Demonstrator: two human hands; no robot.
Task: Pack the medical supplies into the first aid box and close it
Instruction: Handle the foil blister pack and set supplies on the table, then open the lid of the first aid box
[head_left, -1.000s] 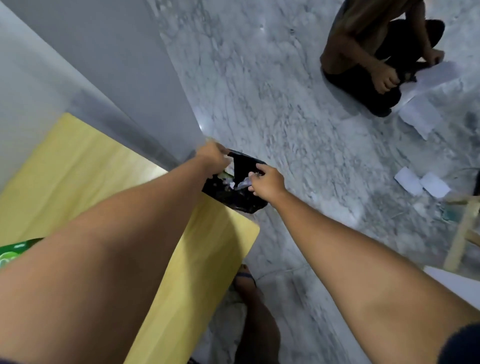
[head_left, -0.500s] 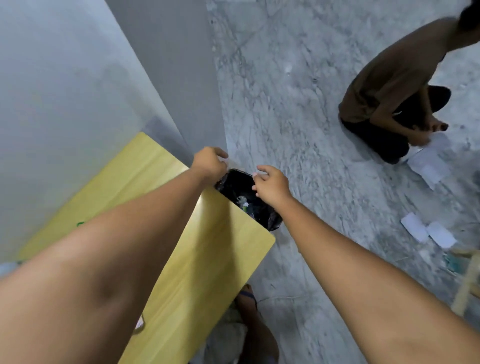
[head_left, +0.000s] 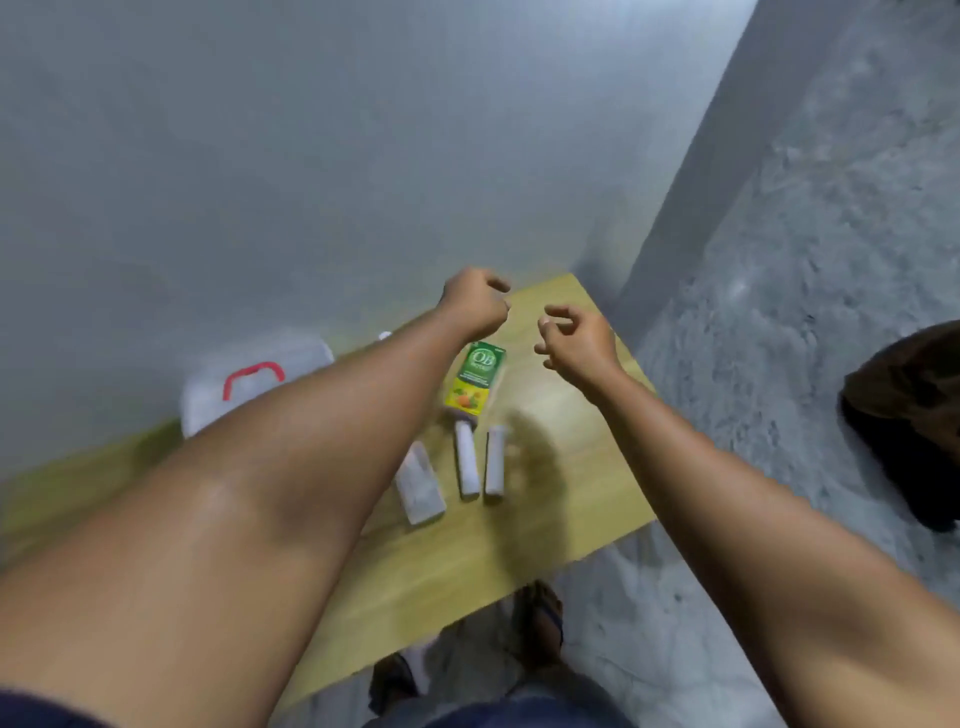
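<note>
A white first aid box (head_left: 244, 382) with a red handle stands at the back left of the yellow wooden table (head_left: 561, 514), partly hidden by my left forearm. A green and yellow medicine carton (head_left: 475, 376) lies in the middle. Nearer me lie two white tubes (head_left: 466, 460) (head_left: 494, 460) and a flat white packet (head_left: 420, 483). My left hand (head_left: 475, 304) hovers above the carton's far end, fingers curled shut with nothing in them. My right hand (head_left: 574, 343) hovers to the carton's right, fingers apart and holding nothing.
A grey wall rises right behind the table. Grey marble floor lies to the right, where a person in dark clothes (head_left: 914, 415) sits at the frame's edge. My sandalled feet (head_left: 540, 618) show below the table's near edge.
The view has swung left from the table's corner to its middle. The black bag both hands held is out of sight, and both hands now hover with nothing in them.
</note>
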